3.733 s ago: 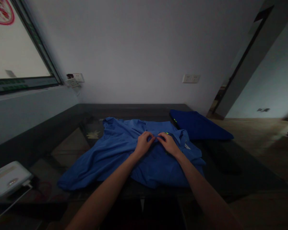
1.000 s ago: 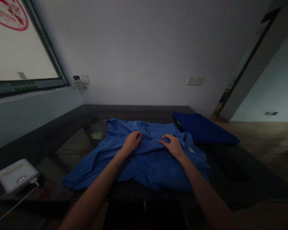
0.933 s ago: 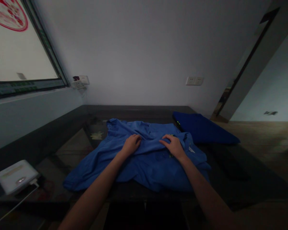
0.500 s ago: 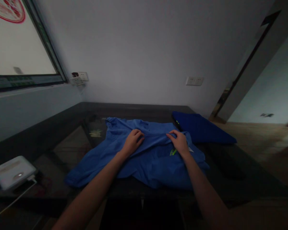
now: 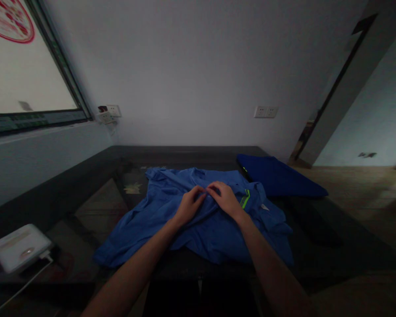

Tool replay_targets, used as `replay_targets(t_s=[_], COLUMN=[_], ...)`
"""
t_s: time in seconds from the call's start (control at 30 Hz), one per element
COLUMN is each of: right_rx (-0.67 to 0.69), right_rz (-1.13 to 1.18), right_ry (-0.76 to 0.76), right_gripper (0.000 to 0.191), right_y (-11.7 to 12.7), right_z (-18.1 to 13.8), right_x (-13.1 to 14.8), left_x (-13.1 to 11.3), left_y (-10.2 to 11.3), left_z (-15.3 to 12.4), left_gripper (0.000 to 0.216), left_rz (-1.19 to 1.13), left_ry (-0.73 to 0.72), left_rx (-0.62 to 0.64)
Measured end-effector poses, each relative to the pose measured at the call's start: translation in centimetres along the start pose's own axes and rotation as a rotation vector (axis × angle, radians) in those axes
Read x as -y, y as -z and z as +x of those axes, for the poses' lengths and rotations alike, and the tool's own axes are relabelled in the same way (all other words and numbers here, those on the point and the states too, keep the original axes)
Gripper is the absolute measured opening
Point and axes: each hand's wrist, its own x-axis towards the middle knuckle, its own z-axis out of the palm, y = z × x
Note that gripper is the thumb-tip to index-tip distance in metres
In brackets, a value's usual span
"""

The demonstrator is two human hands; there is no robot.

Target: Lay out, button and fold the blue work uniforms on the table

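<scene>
Two sets of fingertips come nearly together over the cloth, and it's close work: the left hand (image 5: pixel 191 202) has thumb and forefinger pinched on the fabric, and the right hand (image 5: pixel 222 197) mirrors it from the other side, its thumb and forefinger nipping the same spot. Whatever detail sits between those tips is too small and dim to make out.

Under them lies the blue garment (image 5: pixel 211 229), spread in loose wrinkles across the middle of the dark glossy table (image 5: pixel 132 154), one long part trailing out to the left towards the near edge. Just right of the right hand, a bright green stripe (image 5: pixel 246 199) shows on the cloth, with a small white label (image 5: pixel 265 207) beyond it.

Out wider now! Behind the garment on the right, a flat dark-blue piece (image 5: pixel 280 176) lies near the table's side. Over on the left, a pale yellowish patch (image 5: pixel 132 189) sits past the garment's edge, and down at the near left corner there's a white box (image 5: pixel 21 248) with a white cable (image 5: pixel 26 284) plugged into it. Back on the wall, a double socket (image 5: pixel 265 112); far left, a window (image 5: pixel 29 70) carrying a red design (image 5: pixel 11 22).
</scene>
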Motion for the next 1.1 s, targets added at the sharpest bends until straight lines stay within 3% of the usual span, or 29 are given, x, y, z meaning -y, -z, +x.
replay_targets(t_s=[0.1, 0.23, 0.43, 0.67, 0.97, 1.1], right_rx=[0.031, 0.186, 0.259, 0.135, -0.002, 0.007], right_rz=[0.067, 0.127, 0.198, 0.18, 0.121, 0.136], right_ry=[-0.055, -0.111, -0.124, -0.148, -0.104, -0.129], right_gripper=[0.023, 0.031, 0.02, 0.013, 0.012, 0.016], right_y=[-0.3, 0.1, 0.4, 0.1, -0.9, -0.9], right_z=[-0.4, -0.9, -0.9, -0.8, -1.1, -1.0], right_x=[-1.2, -2.3, -2.5, -2.7, -3.2, -3.3], left_x=[-0.5, -0.5, -0.2, -0.7, -0.2, 0.3], left_y=[-0.4, -0.9, -0.5, 0.2, -0.2, -0.3], left_z=[-0.2, -0.3, 0.0, 0.2, 0.3, 0.3], left_gripper=[0.012, 0.017, 0.016, 0.011, 0.008, 0.01], left_rz=[-0.033, -0.013, 0.043, 0.138, 0.062, 0.041], left_ry=[0.015, 0.042, 0.007, -0.143, -0.064, -0.047], left_rx=[0.009, 0.008, -0.053, -0.093, -0.036, -0.041])
